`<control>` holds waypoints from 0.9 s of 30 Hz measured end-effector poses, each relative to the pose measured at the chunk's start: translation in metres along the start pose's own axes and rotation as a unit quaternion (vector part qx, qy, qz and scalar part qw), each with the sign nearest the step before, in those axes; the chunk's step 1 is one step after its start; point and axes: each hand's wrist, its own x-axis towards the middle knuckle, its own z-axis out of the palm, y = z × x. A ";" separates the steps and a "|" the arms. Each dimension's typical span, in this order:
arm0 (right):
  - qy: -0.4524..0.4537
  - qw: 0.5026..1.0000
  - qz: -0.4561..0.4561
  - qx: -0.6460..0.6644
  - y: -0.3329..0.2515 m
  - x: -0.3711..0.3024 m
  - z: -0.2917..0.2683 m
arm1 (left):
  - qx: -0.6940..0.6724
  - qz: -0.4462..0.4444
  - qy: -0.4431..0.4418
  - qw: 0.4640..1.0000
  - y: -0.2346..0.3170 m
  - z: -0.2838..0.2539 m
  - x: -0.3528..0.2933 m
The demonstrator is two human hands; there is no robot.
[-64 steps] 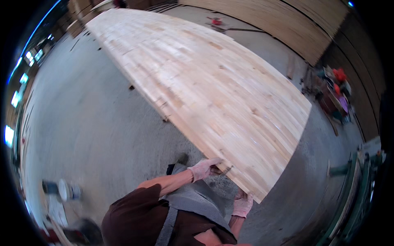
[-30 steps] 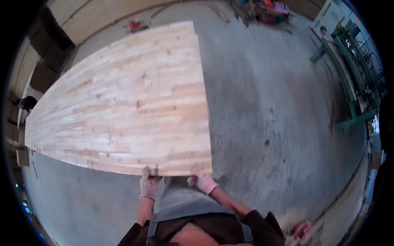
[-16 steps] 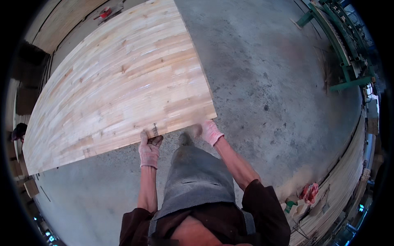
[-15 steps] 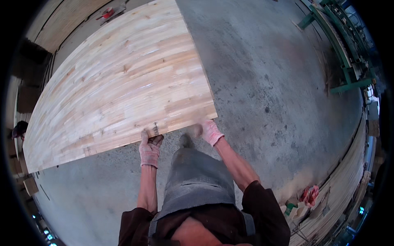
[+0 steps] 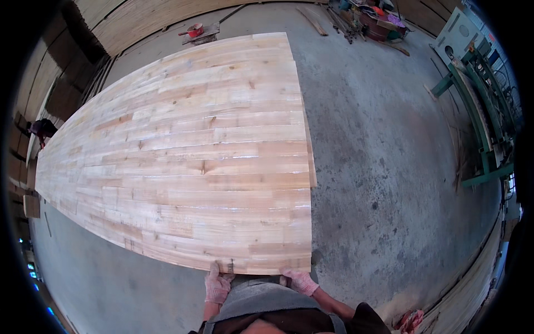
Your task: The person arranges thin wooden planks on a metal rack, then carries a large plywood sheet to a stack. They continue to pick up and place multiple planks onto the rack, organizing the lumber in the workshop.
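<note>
Your left hand [image 5: 218, 285] and right hand [image 5: 301, 281] both grip the panel [image 5: 194, 178] by its near edge, left thumb on top, the right hand near the near right corner. The panel runs from just before your apron [image 5: 267, 296] to the far left, where a co-worker [image 5: 42, 129] stands near its end. Half a second ago, more apron and your shoe showed; now the panel hides them, and a heap [image 5: 381, 25] shows at far right.
</note>
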 end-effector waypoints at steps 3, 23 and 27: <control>0.023 0.998 -0.048 0.043 0.005 0.022 -0.005 | 0.021 0.011 -0.010 1.000 -0.008 -0.011 0.019; 0.052 0.983 -0.123 0.127 -0.073 0.090 0.013 | -0.070 0.035 -0.042 0.996 -0.018 0.039 0.102; -0.031 0.988 -0.139 0.068 -0.069 0.097 -0.006 | -0.068 0.056 -0.054 0.995 -0.012 0.041 0.097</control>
